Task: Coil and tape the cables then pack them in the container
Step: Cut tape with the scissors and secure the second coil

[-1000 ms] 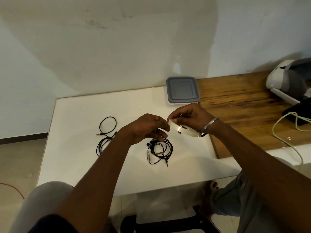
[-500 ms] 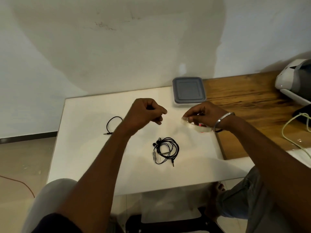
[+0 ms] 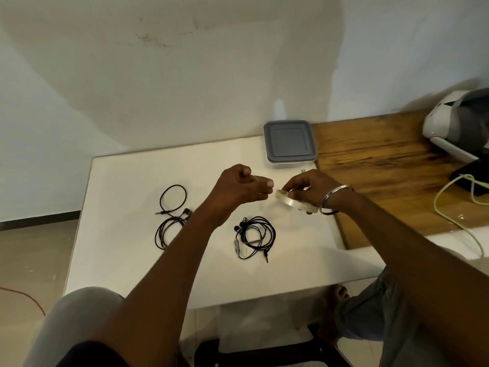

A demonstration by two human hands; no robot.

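Two black cables (image 3: 255, 238) (image 3: 170, 217) lie coiled but untaped mid-frame on the white surface (image 3: 127, 260), lidded container (image 3: 289, 143) above unpacked; right hand (image 3: 311, 188) fingers clasp tape roll (image 3: 295, 201), left hand (image 3: 242, 186) fingers pinched, apparently on its end.

Pale plaster wall (image 3: 185, 75) with faint scuffs and a broad soft shadow, white table (image 3: 127, 186), wooden tabletop (image 3: 383, 160) adjoining at the right, beige tiled floor (image 3: 34, 255), dark skirting (image 3: 39, 220) at far left

White table (image 3: 127, 255); earphones (image 3: 254, 238); container (image 3: 289, 143).
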